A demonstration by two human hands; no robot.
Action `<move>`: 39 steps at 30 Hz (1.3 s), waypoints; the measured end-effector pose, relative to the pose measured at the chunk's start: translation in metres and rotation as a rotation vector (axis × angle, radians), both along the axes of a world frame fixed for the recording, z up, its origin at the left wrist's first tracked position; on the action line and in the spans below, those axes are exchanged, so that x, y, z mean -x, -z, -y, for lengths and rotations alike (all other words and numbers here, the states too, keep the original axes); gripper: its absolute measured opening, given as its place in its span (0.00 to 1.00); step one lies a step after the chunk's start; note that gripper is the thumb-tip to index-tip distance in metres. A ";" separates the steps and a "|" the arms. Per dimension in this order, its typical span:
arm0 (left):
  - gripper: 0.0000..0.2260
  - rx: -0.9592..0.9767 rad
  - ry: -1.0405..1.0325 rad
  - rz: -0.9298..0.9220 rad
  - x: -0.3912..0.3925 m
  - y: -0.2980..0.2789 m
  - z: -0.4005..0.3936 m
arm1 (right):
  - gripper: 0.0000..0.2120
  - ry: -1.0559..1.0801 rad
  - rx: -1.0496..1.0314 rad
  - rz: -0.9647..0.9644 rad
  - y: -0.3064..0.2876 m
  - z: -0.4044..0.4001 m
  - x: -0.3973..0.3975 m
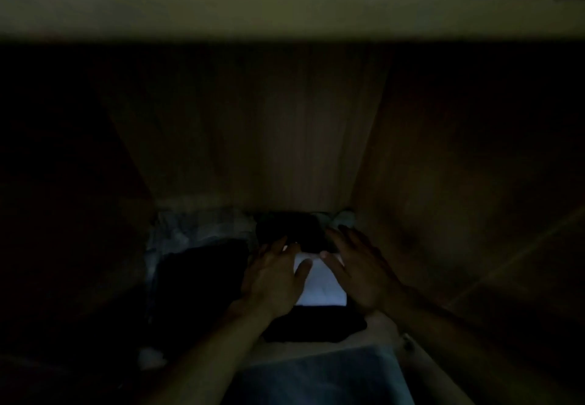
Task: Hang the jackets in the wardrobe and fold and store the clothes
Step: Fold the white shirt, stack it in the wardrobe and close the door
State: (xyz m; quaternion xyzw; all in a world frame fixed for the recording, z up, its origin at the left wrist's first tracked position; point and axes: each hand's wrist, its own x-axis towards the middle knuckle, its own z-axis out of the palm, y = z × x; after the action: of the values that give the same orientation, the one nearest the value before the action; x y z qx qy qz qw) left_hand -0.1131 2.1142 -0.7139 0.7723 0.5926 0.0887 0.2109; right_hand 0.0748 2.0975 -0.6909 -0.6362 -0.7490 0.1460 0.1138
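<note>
Inside, the wardrobe compartment is very dark and detail is limited. Both hands reach in over a folded white garment that lies on a stack near the middle of the compartment floor. Left hand lies flat on the garment's left edge, fingers straight and spread, thumb resting across the white cloth. Right hand lies along the garment's right edge, fingers likewise extended and pointing toward the back panel, thumb touching the cloth's upper part. Neither hand curls round anything; both press or rest, palms down. A dark folded garment sits under the white one and shows at its near side. Another dark item lies just behind the white garment, against the back panel. To the left, a dark pile rests on pale cloth. A pale shelf edge crosses the top of the view. Grey-blue fabric fills the bottom foreground; what it is cannot be told.
</note>
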 end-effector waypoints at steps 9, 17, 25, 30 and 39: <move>0.21 -0.045 -0.084 -0.002 0.020 -0.221 0.095 | 0.42 -0.040 -0.025 -0.060 -0.211 0.091 0.021; 0.19 -0.117 -0.206 -0.008 0.040 -0.355 0.185 | 0.40 -0.105 -0.097 -0.105 -0.336 0.173 0.041; 0.22 -0.251 -0.349 0.001 0.041 -0.471 0.253 | 0.34 -0.143 -0.279 -0.106 -0.440 0.237 0.021; 0.22 -0.329 -0.391 0.034 0.016 -0.519 0.314 | 0.37 -0.142 -0.320 -0.138 -0.484 0.295 -0.010; 0.21 -0.350 -0.329 0.183 -0.049 -0.578 0.391 | 0.37 -0.132 -0.404 -0.138 -0.545 0.380 -0.070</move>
State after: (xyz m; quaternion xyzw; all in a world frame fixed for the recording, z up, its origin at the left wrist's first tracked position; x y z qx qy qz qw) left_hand -0.0641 1.7229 -0.1362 0.6790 0.6643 0.2927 0.1096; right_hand 0.1452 1.7178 -0.1460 -0.5386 -0.7935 0.0432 0.2799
